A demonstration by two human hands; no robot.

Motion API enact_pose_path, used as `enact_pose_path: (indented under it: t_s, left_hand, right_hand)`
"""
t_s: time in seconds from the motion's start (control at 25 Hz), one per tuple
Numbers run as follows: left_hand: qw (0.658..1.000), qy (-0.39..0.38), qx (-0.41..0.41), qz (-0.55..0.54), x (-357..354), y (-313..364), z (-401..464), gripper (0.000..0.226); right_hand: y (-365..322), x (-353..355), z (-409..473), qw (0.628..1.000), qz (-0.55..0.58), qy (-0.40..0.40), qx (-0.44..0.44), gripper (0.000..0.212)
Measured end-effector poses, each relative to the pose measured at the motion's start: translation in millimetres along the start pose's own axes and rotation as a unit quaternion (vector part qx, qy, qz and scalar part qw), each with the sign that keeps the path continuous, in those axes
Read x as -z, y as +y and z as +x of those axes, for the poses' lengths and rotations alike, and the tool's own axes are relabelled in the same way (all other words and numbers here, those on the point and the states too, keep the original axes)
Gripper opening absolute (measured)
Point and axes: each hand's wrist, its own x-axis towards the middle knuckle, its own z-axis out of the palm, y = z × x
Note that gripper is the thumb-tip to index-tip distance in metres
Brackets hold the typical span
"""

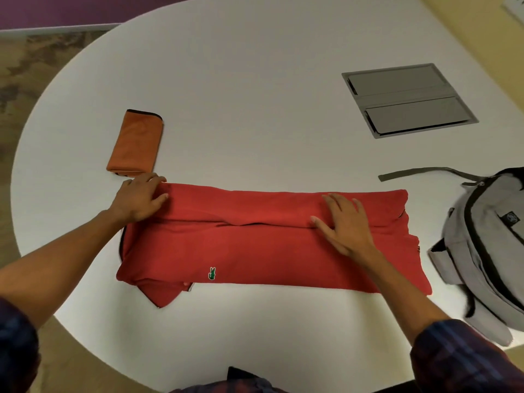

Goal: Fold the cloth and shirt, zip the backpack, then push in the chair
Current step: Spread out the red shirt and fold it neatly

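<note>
Shirt: the red shirt (272, 245) lies right in front of you on the white tabletop (241, 89), already folded into 1 long band.
Long axis: it runs left to right across your body, so the next fold, as I judge it, brings 1 short end over toward the other.
Left hand: your left hand (139, 198) sits on the band's far-left corner, fingers curled over the edge; you seem to be gripping the fabric there.
Right hand: your right hand (344, 222) lies flat with fingers spread, pressing the middle crease right of centre; it holds nothing.
Nearer hand: your left is already at an end, while your right is well short of the right end.
Cloth: the orange cloth (136, 144) lies folded just beyond your left hand, close to the shirt's corner.
Backpack: the grey backpack (487, 248) lies just beside the shirt's right end; I cannot tell whether it is zipped.
Chair: not in view.
</note>
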Motion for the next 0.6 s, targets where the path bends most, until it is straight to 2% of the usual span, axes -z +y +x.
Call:
enact_pose_path:
  t_s: [0.24,0.44,0.52,0.6]
  left_hand:
    - [0.998,0.024,-0.049,-0.026,21,-4,-14,0.060]
    - [0.997,-0.023,-0.055,-0.053,20,-27,-8,0.055]
    - [0.995,-0.052,-0.052,-0.068,16,-38,0,0.048]
    - [0.991,-0.095,-0.049,-0.078,12,-44,10,0.052]
  right_hand:
    - [-158,-15,-3,0.982,0.162,0.029,0.098,0.044]
    - [-273,-25,-14,0.964,0.225,0.043,0.137,0.031]
    - [-307,-31,-20,0.963,0.229,0.013,0.142,0.028]
    - [-335,-37,-23,0.968,0.201,-0.060,0.137,0.032]
